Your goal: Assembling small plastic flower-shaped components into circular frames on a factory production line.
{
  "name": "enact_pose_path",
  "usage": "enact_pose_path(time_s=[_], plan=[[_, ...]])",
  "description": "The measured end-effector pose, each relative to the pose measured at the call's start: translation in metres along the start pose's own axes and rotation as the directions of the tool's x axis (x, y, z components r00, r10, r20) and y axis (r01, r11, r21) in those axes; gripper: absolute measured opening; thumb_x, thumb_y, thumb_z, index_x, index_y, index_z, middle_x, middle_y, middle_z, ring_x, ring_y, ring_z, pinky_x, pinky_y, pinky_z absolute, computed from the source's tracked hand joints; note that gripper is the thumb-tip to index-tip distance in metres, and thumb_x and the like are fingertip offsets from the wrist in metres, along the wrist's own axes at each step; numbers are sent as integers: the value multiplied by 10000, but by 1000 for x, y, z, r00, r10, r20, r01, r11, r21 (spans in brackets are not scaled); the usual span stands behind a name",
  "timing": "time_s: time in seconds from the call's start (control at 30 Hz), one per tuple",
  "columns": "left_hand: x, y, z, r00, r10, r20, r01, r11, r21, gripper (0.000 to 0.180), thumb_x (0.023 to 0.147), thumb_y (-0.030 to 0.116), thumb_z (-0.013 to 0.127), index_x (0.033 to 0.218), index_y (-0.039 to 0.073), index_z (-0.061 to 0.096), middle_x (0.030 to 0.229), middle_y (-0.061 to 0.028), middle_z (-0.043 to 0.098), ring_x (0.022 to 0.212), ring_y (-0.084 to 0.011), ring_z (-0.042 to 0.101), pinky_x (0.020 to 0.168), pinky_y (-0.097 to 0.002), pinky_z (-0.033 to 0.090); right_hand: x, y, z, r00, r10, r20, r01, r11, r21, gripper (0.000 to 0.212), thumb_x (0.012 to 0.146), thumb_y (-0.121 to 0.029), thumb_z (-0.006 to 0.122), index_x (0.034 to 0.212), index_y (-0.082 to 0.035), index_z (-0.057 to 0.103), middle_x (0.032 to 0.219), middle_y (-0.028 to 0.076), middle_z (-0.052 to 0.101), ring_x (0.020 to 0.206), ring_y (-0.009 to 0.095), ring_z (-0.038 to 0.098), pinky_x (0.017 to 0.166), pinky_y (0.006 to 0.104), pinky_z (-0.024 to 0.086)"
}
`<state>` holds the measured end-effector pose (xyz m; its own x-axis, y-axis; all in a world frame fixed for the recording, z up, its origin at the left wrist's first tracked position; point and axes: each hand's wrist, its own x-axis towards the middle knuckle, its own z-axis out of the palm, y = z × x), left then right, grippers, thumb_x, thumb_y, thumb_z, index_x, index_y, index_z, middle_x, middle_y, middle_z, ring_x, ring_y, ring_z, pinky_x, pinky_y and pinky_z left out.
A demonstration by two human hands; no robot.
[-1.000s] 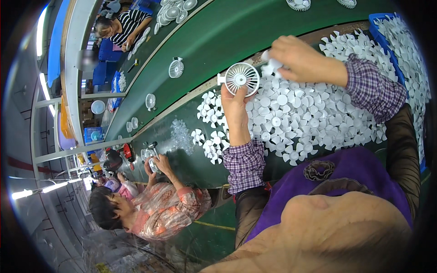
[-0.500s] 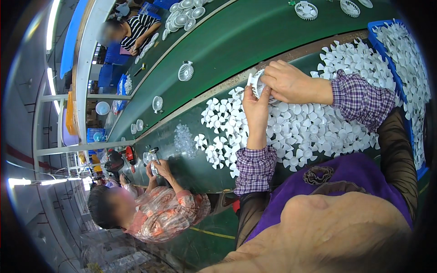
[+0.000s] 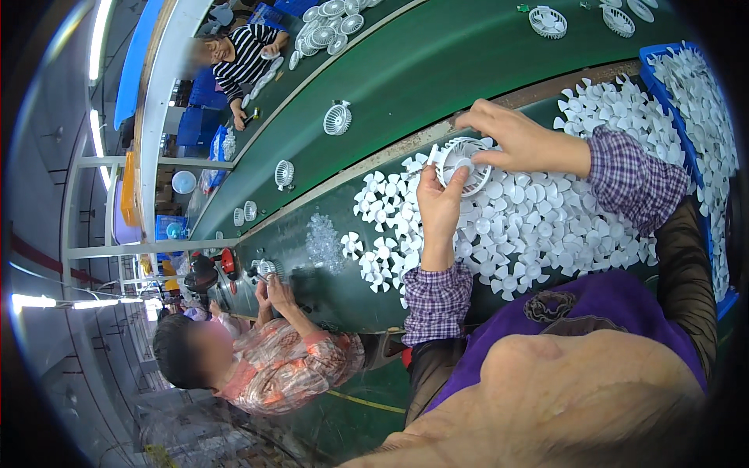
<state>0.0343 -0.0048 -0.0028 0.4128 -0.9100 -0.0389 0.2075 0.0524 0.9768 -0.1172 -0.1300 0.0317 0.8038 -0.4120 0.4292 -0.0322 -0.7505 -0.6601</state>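
Note:
My left hand (image 3: 439,207) grips a round white fan housing (image 3: 466,148) by its left side, the thumb lying across the front. The housing's ribbed, open face is turned up toward me. Close to its right edge is my right hand (image 3: 521,142), with thumb and forefinger spread apart. That thumb's tip is right by the rim, and I cannot tell whether it touches. Under and around both hands lies a wide heap of loose white fan blades (image 3: 538,222) on the green work surface (image 3: 312,300).
A blue bin (image 3: 677,117) full of blades stands at the right. Beyond the ledge, a green conveyor belt (image 3: 406,86) carries several fan housings (image 3: 337,119). Small clear parts (image 3: 324,243) lie to the left. One co-worker (image 3: 273,359) sits at the left, another (image 3: 246,58) across the belt.
My right hand has drawn back from the housing and its fingers have opened. The housing has turned so its round face shows. Across the belt, the co-worker's arm has reached out.

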Motion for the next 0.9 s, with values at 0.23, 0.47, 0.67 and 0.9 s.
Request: enact_pose_path(time_s=[0.23,0.47,0.67,0.9], plan=[[-4,1,-3,997,8,82,-15,995,96,328,836,-31,635,1151,-2,549,1026,-57,637,883,-107,609,756,-222,494,2,10,6,963,111,244,-152,976,158,396,792,-182,674,1094,14,510,984,178,594,901,326,592,756,398,453],[4,1,2,997,-83,1,83,996,22,299,861,14,625,1147,-14,541,1026,-70,639,874,-112,613,748,-235,503,1,15,8,992,118,52,-121,991,57,319,777,-149,673,1023,-6,529,907,140,561,863,313,567,727,390,446],[9,-13,7,997,23,-75,-21,999,34,360,907,89,591,1237,20,463,1034,-61,625,832,-107,628,697,-230,530,-1,-2,20,975,-199,-97,160,936,-314,270,736,-139,668,965,-16,596,890,104,552,878,265,545,774,381,422],[0,-9,12,997,57,-51,-59,998,-35,427,889,36,600,1264,-41,409,1130,-115,578,983,-156,591,826,-271,500,-4,5,35,982,-168,-83,140,952,-271,310,710,-110,664,989,-2,585,892,129,549,869,291,545,761,394,440]])
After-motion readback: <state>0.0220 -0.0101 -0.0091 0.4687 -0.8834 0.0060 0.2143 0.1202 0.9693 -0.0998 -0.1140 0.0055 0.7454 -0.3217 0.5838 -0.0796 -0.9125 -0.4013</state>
